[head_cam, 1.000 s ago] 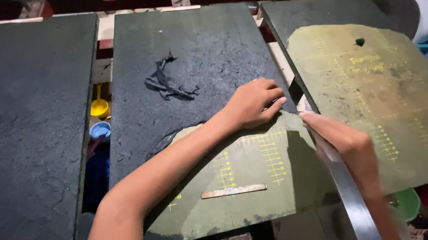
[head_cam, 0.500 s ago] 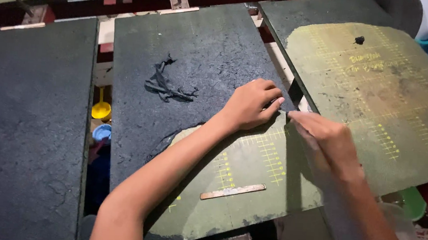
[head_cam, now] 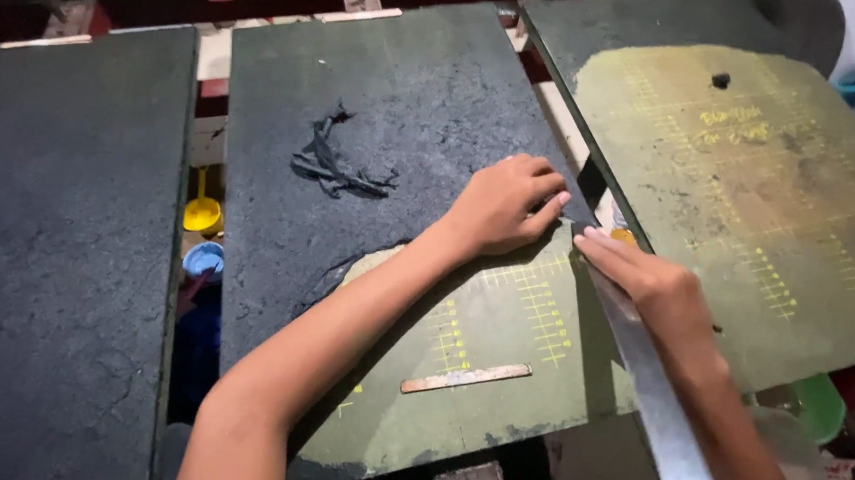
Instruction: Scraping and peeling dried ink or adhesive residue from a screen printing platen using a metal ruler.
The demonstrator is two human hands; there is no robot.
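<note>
While the dark crumpled scraps lie left on the middle grey-coated flat board, the left hand presses curled fingers at the coating's edge, gripping nothing I can see. Right hand pinches there, contents unclear. Looks mid-peel; the next pull needs a firm grip.

Hidden and cut-off parts around the dark printing boards

The right hand covers part of the long metal strip, whose lower end runs off the bottom edge; whether the fingers grip it or only rest cannot be told. The left hand hides the peeling edge beneath it. The yellow scoop and blue cup (down in the gap) are partly hidden.
</note>
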